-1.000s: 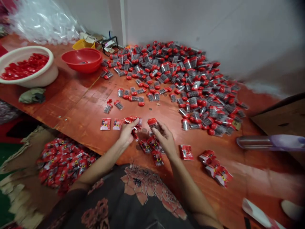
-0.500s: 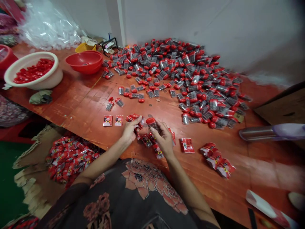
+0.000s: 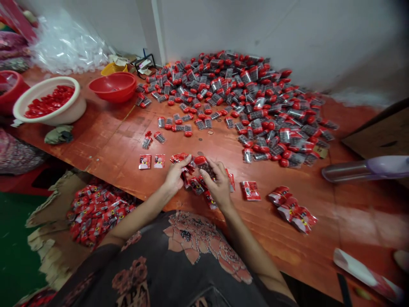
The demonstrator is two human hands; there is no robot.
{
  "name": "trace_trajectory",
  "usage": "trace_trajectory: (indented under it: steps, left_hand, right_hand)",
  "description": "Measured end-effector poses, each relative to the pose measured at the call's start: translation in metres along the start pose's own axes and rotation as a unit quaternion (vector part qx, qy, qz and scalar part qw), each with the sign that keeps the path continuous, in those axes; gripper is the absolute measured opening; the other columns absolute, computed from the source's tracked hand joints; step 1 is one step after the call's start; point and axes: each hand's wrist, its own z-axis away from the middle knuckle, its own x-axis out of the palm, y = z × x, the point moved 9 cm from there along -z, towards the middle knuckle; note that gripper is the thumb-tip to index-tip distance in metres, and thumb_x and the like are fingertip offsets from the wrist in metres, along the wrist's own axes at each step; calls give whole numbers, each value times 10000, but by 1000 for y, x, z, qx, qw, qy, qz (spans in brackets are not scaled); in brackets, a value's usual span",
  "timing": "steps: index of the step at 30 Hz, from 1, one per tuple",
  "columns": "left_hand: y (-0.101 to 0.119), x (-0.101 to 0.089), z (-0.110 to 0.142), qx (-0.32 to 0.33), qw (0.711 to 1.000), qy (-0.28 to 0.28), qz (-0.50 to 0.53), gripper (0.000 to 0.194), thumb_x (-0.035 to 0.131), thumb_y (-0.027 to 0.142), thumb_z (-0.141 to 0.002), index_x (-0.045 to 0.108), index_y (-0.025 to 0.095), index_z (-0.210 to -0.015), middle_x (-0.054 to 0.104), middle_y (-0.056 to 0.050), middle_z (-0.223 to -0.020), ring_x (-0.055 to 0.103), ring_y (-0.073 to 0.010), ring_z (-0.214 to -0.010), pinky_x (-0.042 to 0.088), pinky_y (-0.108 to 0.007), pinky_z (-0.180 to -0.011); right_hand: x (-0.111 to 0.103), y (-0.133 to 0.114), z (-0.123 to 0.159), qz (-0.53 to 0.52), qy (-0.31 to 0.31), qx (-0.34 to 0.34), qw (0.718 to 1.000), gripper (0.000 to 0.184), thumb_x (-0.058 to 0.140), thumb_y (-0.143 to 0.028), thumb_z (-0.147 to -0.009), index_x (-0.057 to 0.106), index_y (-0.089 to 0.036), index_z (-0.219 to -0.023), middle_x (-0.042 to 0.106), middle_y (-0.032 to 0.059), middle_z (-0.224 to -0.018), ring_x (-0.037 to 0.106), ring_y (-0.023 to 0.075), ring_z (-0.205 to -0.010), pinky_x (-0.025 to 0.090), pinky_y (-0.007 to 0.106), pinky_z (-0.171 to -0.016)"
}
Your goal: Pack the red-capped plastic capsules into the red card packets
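Centrally, above the orange-red wooden tabletop, a crumpled red printed sachet is pinched by the left hand, with the fingers closed on it. A clear plastic capsule with a red cap is gripped by the right hand, with the fingers curled over its top and the cap turned toward the left hand. The two hands are held just beside each other, and more red sachets are bunched on the table beneath them.

Two flat sachets are laid side by side to the left of the hands. A single sachet is lying to their right, and an overlapping row of sachets is placed farther right. Beyond the hands, a large heap of red-capped capsules is spread against the white wall, with a loose scatter of capsules in front of it.

At upper left, red caps are held in a cream plastic basin, and a red plastic bowl is placed just to its right. At lower left, a pile of filled red sachets is heaped on torn cardboard below the table edge.
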Motion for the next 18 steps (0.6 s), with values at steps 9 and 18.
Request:
trace_trajectory:
  steps: [9,18]
  left_hand:
    - [4,-2,0,10,1000,3,-15,357,865,389,-554,675,112,-676,619,-7,-546,491,-62,-429,273,-189,-362]
    - [28,0,10,109,992,-17,-67,336,877,338,-528,664,141,-699,629,14,-600,483,-73,-413,338,-211,-349]
  right_hand:
    - [3,6,4,9,-25,14,1000,438,548,-314,-908,541,-366,-1343,504,22,-914,546,191,-852,487,366,-794]
    - [5,11,2,-8,-90,37,995,434,522,-332,-921,537,-340,-1355,509,14,-904,560,195,-894,482,369,-843]
